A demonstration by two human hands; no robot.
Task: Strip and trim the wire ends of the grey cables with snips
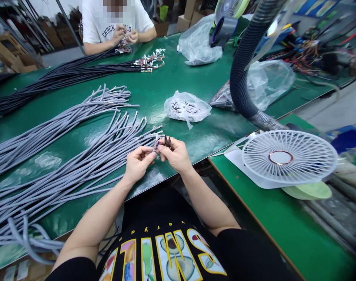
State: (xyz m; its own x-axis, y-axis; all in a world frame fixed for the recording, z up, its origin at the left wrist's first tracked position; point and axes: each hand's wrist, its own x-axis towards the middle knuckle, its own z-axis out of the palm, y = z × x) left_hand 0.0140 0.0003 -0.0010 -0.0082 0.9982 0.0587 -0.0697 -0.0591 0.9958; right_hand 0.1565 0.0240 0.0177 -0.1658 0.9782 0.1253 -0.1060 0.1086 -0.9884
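My left hand (pixel 138 162) pinches the coloured inner wires at the end of a grey cable (pixel 107 156) near the front edge of the green table (pixel 172 82). Right beside it, my right hand (pixel 175 155) is closed round small dark snips (pixel 167 142), whose tips stand just above the wire ends. The two hands touch at the fingertips. Many more grey cables (pixel 63 128) fan out to the left across the table, their stripped ends pointing right.
Across the table a person in a white shirt (pixel 115 23) handles black cables (pixel 63 72) with white connectors. Plastic bags (pixel 186 107) lie mid-table. A ribbed dark hose (pixel 244 62) rises at the right, above a white fan (pixel 289 158) on a second green bench.
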